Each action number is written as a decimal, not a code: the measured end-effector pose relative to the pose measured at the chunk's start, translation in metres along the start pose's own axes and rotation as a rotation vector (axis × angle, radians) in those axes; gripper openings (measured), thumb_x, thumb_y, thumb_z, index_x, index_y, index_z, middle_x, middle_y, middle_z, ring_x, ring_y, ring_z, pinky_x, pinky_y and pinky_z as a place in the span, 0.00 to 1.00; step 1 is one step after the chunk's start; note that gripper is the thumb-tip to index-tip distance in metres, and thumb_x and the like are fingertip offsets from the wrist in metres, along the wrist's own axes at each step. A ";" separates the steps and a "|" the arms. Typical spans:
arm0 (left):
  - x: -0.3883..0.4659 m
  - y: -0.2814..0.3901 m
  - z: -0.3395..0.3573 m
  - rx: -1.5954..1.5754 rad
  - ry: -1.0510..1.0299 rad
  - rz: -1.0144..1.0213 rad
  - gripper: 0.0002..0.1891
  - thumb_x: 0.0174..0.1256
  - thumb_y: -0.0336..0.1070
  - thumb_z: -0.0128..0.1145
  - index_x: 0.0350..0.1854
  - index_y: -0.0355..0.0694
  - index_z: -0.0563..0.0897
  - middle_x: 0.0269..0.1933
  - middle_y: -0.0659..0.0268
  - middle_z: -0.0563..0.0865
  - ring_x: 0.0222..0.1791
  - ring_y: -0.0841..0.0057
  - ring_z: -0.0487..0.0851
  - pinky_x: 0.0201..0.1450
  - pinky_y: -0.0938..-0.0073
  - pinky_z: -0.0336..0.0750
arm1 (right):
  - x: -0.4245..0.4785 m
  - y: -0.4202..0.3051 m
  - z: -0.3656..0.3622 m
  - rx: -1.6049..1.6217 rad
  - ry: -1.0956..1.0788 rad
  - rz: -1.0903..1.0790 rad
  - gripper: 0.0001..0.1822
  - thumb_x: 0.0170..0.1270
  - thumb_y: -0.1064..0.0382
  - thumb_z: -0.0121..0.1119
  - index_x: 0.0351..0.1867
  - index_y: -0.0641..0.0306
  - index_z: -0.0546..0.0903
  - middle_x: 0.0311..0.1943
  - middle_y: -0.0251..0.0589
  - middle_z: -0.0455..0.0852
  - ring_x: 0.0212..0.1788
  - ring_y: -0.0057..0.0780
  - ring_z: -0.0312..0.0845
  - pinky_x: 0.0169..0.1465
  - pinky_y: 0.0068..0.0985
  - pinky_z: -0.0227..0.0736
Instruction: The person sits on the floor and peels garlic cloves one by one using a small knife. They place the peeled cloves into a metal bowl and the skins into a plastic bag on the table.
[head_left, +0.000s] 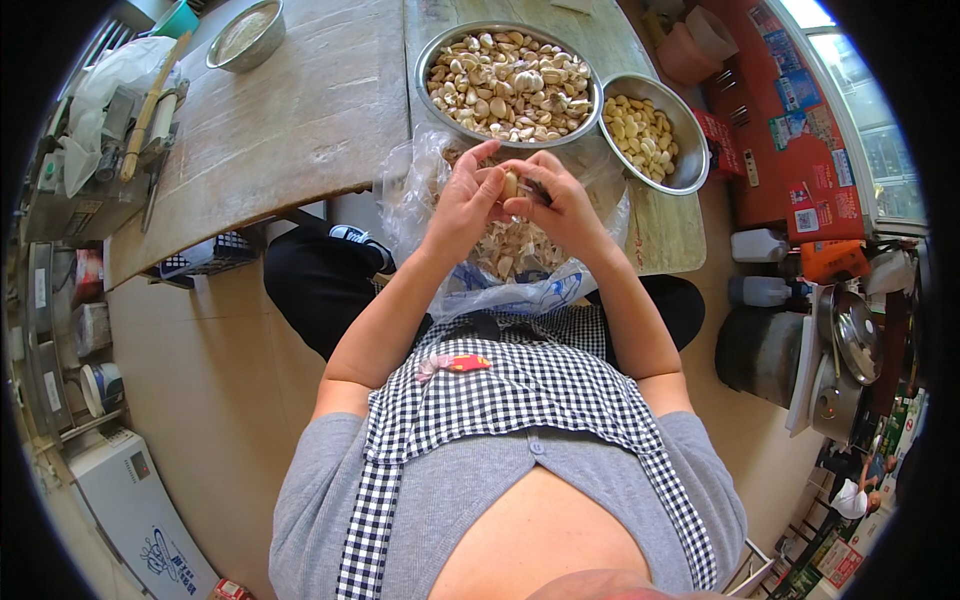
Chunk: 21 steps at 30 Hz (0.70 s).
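Note:
My left hand (469, 199) grips a garlic clove (511, 186) between thumb and fingers, above an open clear plastic bag (420, 176). Close against the clove, my right hand (559, 196) holds a small dark-handled tool (538, 192), probably a paring knife; its blade is mostly hidden by the fingers. Garlic skins (517, 251) lie in the bag below both hands. Beyond them stands a wide steel bowl (422, 86) full of unpeeled garlic cloves (499, 106). To its right, a smaller steel bowl (700, 142) contains peeled garlic cloves (636, 131).
A metal bowl of pale powder (244, 37) stands at the back left of the wooden table (300, 112). A machine (90, 187) with a wooden rolling pin (150, 112) on it is at the far left. Pots (832, 390) and plastic jugs (759, 246) stand at the right.

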<state>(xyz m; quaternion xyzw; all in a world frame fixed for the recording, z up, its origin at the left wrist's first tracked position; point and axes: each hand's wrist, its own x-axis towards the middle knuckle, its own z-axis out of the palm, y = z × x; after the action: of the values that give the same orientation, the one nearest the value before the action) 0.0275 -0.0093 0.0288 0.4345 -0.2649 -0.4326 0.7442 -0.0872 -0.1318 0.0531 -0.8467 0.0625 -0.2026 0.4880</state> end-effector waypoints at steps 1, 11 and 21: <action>-0.003 0.000 -0.003 0.145 -0.023 0.086 0.18 0.77 0.42 0.46 0.58 0.35 0.75 0.34 0.74 0.79 0.30 0.90 0.76 0.33 0.88 0.74 | -0.002 -0.004 0.003 -0.009 -0.011 0.010 0.24 0.56 0.65 0.69 0.55 0.66 0.78 0.38 0.40 0.74 0.38 0.28 0.73 0.42 0.24 0.70; -0.016 -0.006 0.005 -0.015 -0.050 -0.103 0.17 0.77 0.42 0.45 0.59 0.38 0.75 0.37 0.74 0.80 0.32 0.93 0.77 0.32 0.92 0.73 | -0.026 0.007 0.015 0.041 0.007 -0.029 0.26 0.58 0.63 0.68 0.57 0.69 0.75 0.52 0.50 0.79 0.54 0.42 0.76 0.57 0.31 0.71; -0.021 -0.009 0.000 0.130 -0.141 0.040 0.23 0.70 0.47 0.56 0.60 0.37 0.74 0.39 0.73 0.79 0.33 0.91 0.74 0.33 0.90 0.71 | -0.027 -0.005 0.013 0.124 0.003 0.028 0.22 0.60 0.65 0.64 0.55 0.69 0.76 0.49 0.48 0.80 0.49 0.39 0.78 0.53 0.29 0.71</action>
<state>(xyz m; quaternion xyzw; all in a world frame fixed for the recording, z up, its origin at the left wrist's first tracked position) 0.0140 0.0068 0.0205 0.4449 -0.3528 -0.4290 0.7025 -0.1075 -0.1105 0.0441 -0.8136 0.0627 -0.2006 0.5422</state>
